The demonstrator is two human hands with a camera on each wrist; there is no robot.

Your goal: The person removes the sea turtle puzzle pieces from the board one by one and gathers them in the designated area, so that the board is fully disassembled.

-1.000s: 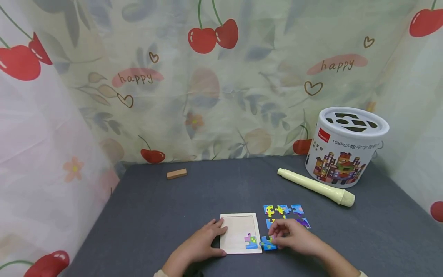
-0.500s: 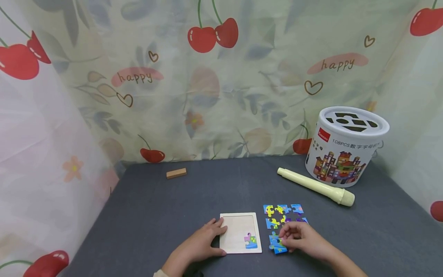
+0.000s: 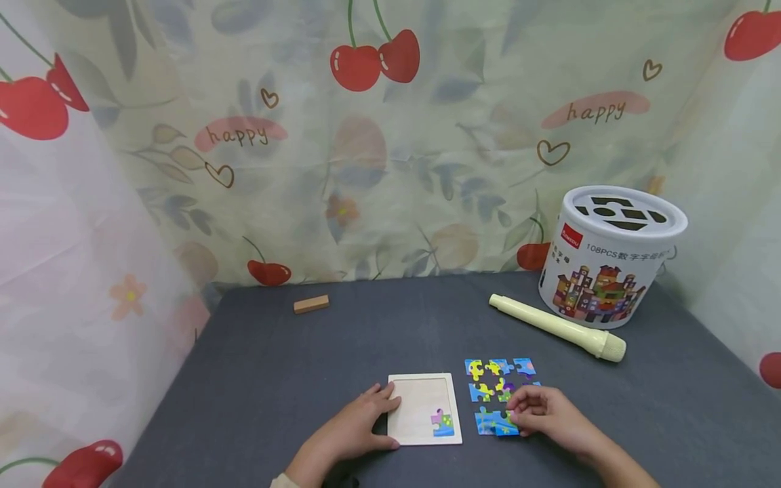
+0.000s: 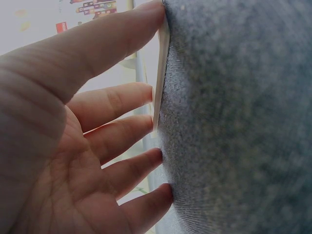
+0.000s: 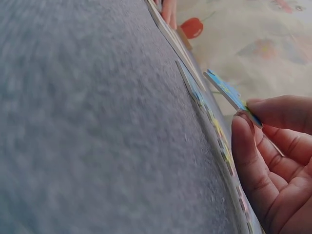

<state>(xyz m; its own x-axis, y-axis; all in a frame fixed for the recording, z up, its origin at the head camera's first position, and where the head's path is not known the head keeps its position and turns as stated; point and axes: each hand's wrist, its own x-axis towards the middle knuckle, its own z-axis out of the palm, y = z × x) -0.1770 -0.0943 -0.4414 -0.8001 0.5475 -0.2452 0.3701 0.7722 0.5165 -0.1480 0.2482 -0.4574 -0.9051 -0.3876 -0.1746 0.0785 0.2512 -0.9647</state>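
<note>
Over the left edge of a square wooden puzzle tray [image 3: 415,400], my left hand [image 3: 356,423] rests with fingers spread; the left wrist view has thumb and fingertips touching its rim. One pink, green and blue puzzle piece [image 3: 443,424] lies in the tray's lower right. My right hand [image 3: 549,415] pinches a blue puzzle piece [image 5: 228,93] between thumb and forefinger. In the right wrist view it is tilted and raised off the table. Seen from the head, it overlaps another blue piece [image 3: 484,421]. Several more puzzle pieces [image 3: 474,369] lie in rows behind, some partly hidden by my fingers.
A cream toy microphone [image 3: 555,327] lies behind the pieces. At the back right stands a white bucket [image 3: 601,271] with a slotted lid. A small wooden block [image 3: 311,304] is at the back left. Patterned cloth [image 3: 390,169] encloses the dark table [image 3: 274,359].
My right hand has moved right, away from the tray's edge, carrying the pinched piece across the blue piece on the table. My left hand has stayed on the tray.
</note>
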